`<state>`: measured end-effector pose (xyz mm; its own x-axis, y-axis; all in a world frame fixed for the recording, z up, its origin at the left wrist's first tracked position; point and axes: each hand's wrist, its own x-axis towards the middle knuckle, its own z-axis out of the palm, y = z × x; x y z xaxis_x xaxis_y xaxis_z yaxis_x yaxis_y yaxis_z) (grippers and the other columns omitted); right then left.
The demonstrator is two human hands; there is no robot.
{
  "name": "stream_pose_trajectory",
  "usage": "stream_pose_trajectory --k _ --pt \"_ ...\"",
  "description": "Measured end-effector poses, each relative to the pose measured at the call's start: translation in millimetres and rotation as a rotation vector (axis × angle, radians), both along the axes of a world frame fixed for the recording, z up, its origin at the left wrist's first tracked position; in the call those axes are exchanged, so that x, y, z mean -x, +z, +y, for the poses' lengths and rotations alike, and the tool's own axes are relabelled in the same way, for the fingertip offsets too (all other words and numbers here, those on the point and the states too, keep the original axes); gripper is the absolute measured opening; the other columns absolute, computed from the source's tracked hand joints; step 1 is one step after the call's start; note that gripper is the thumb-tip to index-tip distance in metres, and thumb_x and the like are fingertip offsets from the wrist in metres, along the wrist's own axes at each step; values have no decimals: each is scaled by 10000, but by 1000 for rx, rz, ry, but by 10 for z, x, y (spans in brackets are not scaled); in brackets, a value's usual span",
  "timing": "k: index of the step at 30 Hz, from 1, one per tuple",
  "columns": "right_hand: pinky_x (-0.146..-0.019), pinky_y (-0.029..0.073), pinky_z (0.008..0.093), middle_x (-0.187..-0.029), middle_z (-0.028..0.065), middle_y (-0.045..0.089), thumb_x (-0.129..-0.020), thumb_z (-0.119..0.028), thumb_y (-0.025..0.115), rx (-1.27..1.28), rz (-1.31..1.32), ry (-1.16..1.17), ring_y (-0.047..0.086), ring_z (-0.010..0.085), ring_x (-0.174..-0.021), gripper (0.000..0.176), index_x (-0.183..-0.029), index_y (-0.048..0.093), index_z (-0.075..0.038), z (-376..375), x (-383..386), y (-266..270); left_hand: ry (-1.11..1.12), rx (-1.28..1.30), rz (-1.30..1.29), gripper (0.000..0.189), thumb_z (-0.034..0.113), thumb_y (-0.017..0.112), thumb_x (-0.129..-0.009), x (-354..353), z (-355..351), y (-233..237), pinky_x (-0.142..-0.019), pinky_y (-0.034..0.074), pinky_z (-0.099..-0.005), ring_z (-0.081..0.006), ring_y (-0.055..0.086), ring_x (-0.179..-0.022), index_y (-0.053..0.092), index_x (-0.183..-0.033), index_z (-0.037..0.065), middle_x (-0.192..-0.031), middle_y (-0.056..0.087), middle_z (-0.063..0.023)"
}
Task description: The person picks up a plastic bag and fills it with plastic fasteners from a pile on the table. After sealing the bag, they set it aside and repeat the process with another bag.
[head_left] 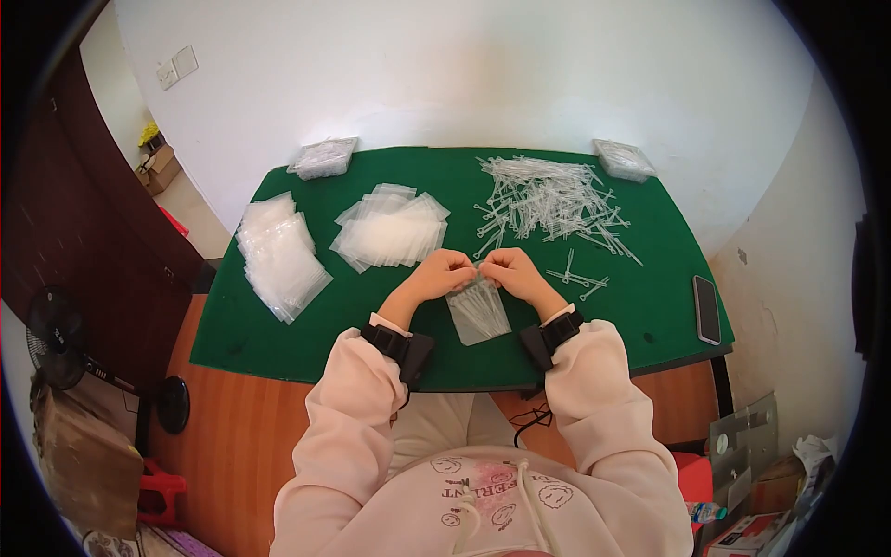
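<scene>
My left hand (447,274) and my right hand (512,273) come together at the top edge of a small clear plastic bag (480,316). Fingers of both hands are closed in a pinch on that edge. Inside the bag lie several thin clear plastic sticks. Just to the right of my right hand, a few loose sticks (580,278) with looped ends rest on the green tabletop (371,320). Beyond my hands is a big heap of the same sticks (548,200). Flat empty bags (390,227) are spread in a pile past my left hand.
Another stack of bags (283,255) lies at the left. Filled clear boxes stand at the back left (325,158) and back right (624,161). A phone (706,309) is near the right edge. A black fan (58,334) stands on the left, beside the table.
</scene>
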<state>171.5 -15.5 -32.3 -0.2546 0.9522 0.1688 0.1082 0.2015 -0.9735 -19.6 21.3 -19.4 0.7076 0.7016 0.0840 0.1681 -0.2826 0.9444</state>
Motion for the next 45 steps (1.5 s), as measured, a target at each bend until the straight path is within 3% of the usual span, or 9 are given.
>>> stream_pose_trajectory --k 3,7,15,35,39,45 --pt "-468 363 209 -558 -3 523 -768 -134 577 -57 -50 -51 464 56 -503 172 -657 578 -3 33 -69 -58 -77 124 -21 137 131 553 -807 94 138 -55 -499 362 -208 -61 464 -551 568 -728 21 -614 520 2" --pt "-476 372 218 -549 6 531 -736 -129 590 -132 -106 -124 469 63 -507 162 -648 589 7 44 -65 -61 16 143 -16 151 145 572 -776 189 188 -94 -499 387 -225 -85 480 -536 579 -717 7 -604 548 -21" --pt "-484 382 228 -566 8 539 -731 -130 609 -144 -262 -42 463 62 -523 145 -690 605 10 -49 17 18 21 -231 23 153 156 591 -760 -5 44 -146 -544 418 -258 -100 518 -583 596 -765 3 -627 572 -27" --pt "-493 382 244 -572 23 541 -728 -126 610 -182 -292 -36 460 82 -527 133 -692 587 0 -55 -10 35 40 -291 138 194 197 591 -722 50 -17 -34 -520 403 -293 -156 507 -544 595 -721 3 -594 563 -71" --pt "-510 362 209 -594 -21 509 -750 -91 600 -198 -263 -2 431 50 -558 103 -704 577 -2 -66 17 16 15 -362 115 148 143 589 -749 2 -34 -19 -531 387 -249 -89 473 -574 594 -740 -4 -604 546 -29" --pt "-507 359 209 -594 -21 508 -747 -93 594 -145 -303 -46 429 50 -556 111 -688 573 -1 -43 -77 51 35 -331 126 153 142 595 -747 92 25 19 -528 385 -248 -90 470 -569 596 -722 -8 -599 542 -37"
